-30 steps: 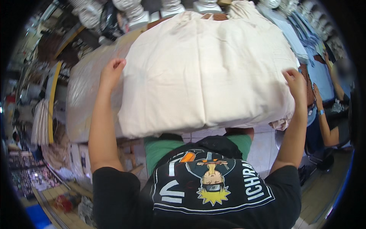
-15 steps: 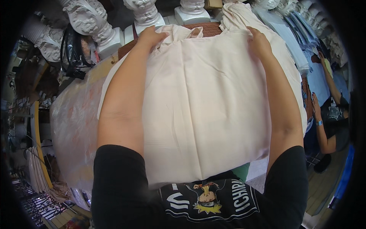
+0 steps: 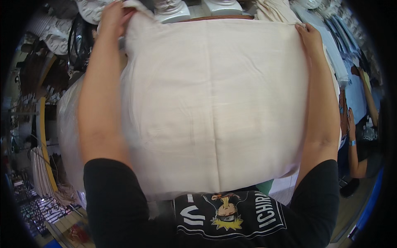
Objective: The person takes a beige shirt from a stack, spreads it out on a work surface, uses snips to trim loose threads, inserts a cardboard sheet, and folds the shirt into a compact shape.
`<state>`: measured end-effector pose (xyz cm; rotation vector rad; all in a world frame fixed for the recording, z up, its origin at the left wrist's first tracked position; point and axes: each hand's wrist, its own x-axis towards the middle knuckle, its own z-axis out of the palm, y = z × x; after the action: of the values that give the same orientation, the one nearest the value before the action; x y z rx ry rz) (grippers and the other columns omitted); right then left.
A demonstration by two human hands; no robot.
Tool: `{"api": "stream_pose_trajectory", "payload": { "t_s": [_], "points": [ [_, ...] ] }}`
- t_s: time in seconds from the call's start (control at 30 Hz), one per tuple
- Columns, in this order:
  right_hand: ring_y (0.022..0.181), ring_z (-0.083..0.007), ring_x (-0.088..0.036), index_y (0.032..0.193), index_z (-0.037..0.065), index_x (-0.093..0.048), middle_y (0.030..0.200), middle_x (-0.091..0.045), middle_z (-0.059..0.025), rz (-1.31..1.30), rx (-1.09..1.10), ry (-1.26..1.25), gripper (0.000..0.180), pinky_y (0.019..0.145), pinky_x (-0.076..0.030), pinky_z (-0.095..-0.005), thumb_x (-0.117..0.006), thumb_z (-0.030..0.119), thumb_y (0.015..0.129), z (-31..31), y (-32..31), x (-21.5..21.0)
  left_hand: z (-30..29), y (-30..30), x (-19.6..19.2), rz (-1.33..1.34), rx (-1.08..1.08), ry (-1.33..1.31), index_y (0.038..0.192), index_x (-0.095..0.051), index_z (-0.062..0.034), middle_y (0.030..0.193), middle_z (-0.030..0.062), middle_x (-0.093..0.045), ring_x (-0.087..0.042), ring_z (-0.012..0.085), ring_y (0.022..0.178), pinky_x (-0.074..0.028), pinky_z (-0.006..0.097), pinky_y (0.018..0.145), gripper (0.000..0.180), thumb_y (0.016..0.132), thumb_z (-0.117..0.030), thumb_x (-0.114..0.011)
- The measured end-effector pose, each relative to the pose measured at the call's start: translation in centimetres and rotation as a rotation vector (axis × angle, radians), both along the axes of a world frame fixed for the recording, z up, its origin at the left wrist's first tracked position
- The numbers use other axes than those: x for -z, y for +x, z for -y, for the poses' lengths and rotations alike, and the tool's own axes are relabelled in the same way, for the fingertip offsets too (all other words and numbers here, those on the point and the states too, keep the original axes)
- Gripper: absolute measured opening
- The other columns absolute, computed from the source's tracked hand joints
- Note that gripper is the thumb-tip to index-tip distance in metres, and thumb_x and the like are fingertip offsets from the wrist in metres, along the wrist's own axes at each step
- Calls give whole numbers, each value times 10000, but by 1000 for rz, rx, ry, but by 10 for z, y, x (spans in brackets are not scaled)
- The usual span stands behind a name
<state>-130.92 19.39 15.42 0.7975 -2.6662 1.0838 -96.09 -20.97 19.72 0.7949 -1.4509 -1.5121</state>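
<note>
A wide cream fabric sheet (image 3: 215,103) hangs spread between my raised arms, with a crease down its middle and its lower edge near my shirt. My left hand (image 3: 113,18) grips a bunched corner at the upper left; its fingertips are slightly blurred. At the upper right, my right hand (image 3: 309,35) pinches the other top corner between thumb and fingers. The top edge runs fairly straight between the two hands. Whatever lies under the fabric is mostly hidden.
White carved pedestals (image 3: 171,11) stand behind the fabric. More cream cloth (image 3: 275,10) is heaped beyond my right hand. Blue folded cloths (image 3: 343,31) lie at the far right, near another person's arm (image 3: 352,136). Clear plastic wrapping (image 3: 68,124) covers something at the left.
My hands have moved apart, the left up and to the left, the right toward the right. The fabric's top edge is now stretched wider and covers most of the brown surface behind.
</note>
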Motion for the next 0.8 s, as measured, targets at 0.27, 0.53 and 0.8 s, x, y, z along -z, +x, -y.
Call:
{"api": "stream_pose_trajectory", "payload": {
  "t_s": [0.27,0.53,0.8],
  "points": [
    [1072,-302,-579,1151,107,-617,1144,-615,-150,-251,91,275,416,910,-441,-380,-597,381,839,-10,33,16,-3,54,12,362,336,-388,1041,-597,-62,874,20,-623,-592,153,784,-457,262,738,255,867,-248,-608],
    [1148,-292,-505,1091,47,-614,1161,-581,-143,-208,-589,70,317,983,-385,-357,-679,103,786,-34,258,-12,-24,206,102,861,160,-246,1144,-616,-32,1083,75,-641,-601,153,951,-472,274,836,488,754,-300,-735],
    [1214,-344,-434,1140,57,-586,1237,-528,-156,-239,-474,211,390,985,-382,-417,-694,136,774,-34,353,13,-33,248,90,1015,297,-179,910,-687,-32,860,47,-663,-601,143,730,-463,254,690,390,687,-341,-770]
  ]
}}
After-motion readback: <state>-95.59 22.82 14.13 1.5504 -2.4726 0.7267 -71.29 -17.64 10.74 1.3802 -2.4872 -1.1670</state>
